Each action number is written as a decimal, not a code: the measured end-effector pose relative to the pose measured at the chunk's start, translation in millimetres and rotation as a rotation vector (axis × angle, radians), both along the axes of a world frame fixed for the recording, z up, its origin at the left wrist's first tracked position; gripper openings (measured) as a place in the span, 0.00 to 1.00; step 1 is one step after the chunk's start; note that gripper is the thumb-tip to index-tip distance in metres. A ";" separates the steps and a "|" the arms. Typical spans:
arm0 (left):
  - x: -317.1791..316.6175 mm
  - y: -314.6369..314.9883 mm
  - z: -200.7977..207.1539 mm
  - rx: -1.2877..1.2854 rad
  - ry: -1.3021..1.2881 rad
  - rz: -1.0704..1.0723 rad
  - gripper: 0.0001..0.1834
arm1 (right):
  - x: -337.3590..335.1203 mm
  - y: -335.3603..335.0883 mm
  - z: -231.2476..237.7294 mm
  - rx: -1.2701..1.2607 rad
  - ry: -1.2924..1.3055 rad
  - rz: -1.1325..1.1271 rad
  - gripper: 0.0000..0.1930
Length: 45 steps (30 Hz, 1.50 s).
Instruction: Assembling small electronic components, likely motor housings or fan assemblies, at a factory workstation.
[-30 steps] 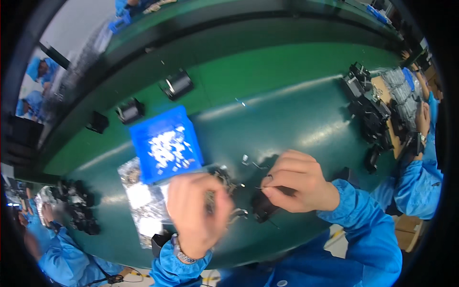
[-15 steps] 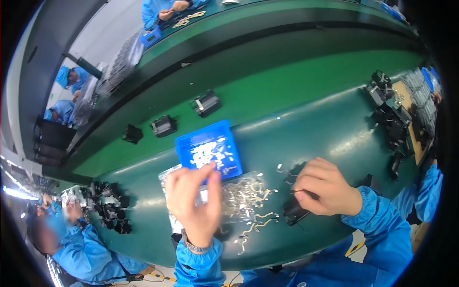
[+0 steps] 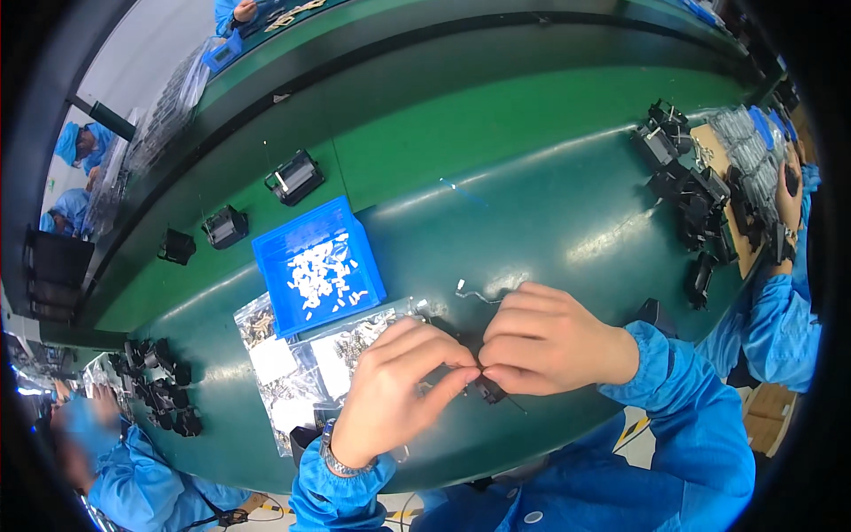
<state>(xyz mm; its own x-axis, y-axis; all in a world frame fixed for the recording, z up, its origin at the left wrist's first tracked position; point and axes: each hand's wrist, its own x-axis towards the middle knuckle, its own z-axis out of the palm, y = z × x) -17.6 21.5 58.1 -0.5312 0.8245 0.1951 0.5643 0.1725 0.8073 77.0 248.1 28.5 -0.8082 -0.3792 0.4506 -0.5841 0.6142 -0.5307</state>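
My left hand [image 3: 403,381] is closed in a pinch, thumb and forefinger touching; whatever lies between them is too small to make out. Its fingertips meet those of my right hand [image 3: 554,346], which is also pinched closed. From behind the right hand's fingers runs a thin wire lead [image 3: 479,294] with a small white plug at its end. Below the joined fingertips a black part [image 3: 490,390] shows, mostly covered by the hands. To the upper left of my left hand stands a blue tray [image 3: 297,232] holding many small white pieces [image 3: 321,277].
Clear bags of small metal parts [image 3: 284,390] lie beside and under the tray. Black housings [image 3: 297,177] stand along the back; piles of black parts sit left [image 3: 160,390] and right [image 3: 700,204]. Co-workers sit at both sides, one hand [image 3: 789,191] at far right.
My left hand has come from over the blue tray to the right, and its fingertips now meet the right hand's. The whole view has shifted, with the tray now farther left.
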 end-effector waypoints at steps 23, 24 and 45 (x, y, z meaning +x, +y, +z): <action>-4.3 -8.8 -1.2 -0.028 -0.005 0.007 0.41 | 6.4 27.9 38.6 -0.342 -0.293 0.336 0.06; -1.4 -10.0 -10.4 -0.032 0.027 -0.077 0.45 | 6.2 29.8 45.6 -0.215 -0.277 0.371 0.07; 29.0 2.2 -41.9 -0.206 0.359 -0.148 0.41 | 7.2 33.2 24.5 0.054 -0.294 0.357 0.11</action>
